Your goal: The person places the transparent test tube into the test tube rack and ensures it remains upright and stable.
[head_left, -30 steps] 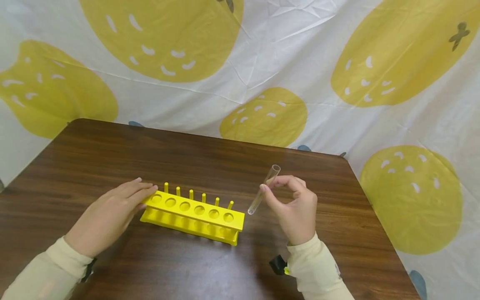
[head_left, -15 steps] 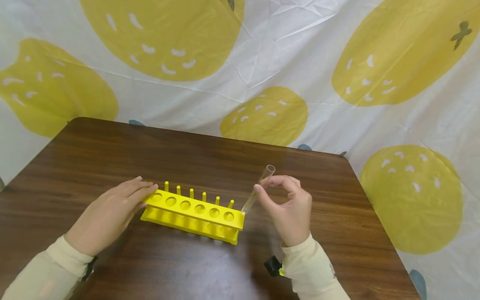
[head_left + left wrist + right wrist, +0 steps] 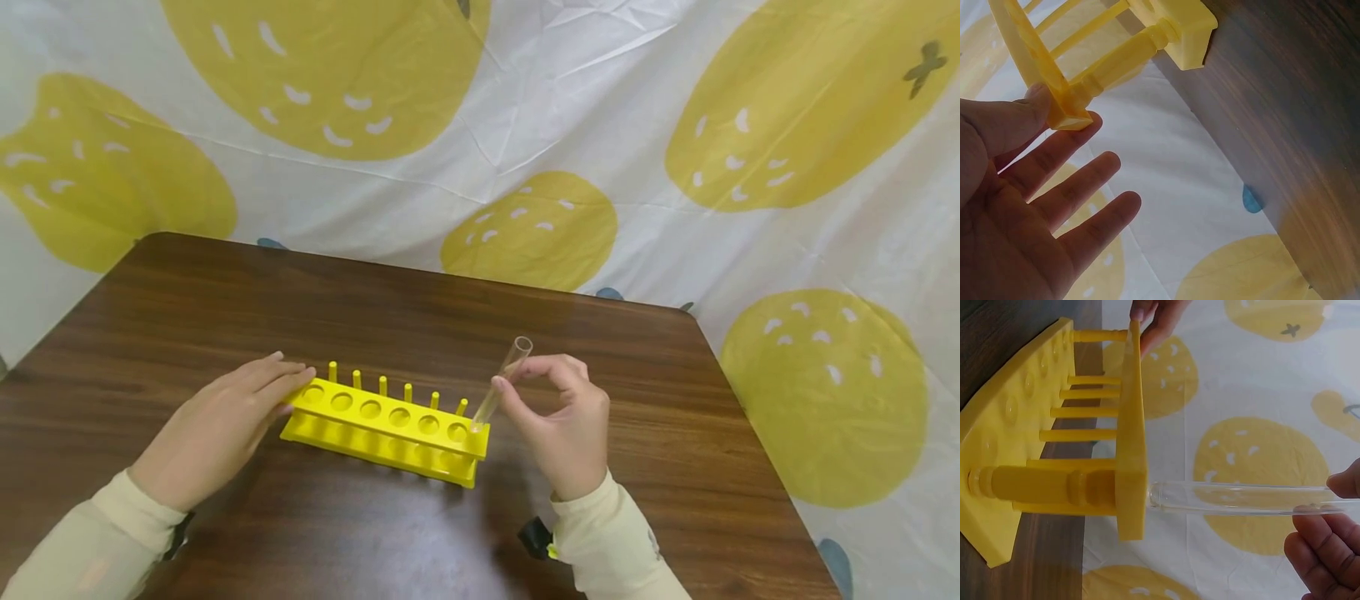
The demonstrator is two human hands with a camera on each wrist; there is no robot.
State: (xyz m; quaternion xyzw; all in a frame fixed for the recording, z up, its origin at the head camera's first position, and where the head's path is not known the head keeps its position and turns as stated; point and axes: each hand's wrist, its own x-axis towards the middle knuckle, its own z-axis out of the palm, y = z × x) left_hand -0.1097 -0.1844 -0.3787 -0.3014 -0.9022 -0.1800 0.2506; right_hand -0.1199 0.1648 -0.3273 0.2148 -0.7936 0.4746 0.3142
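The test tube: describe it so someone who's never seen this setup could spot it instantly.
Find the brown table, then the yellow rack standing on it. Just above the rack's right end, the right hand pinches the slim test tube. Unlike the solid yellow rack below, it is clear and colourless.

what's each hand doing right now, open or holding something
Left hand: closed, holding one end of the yellow test tube rack.
Right hand: closed, pinching the clear test tube.
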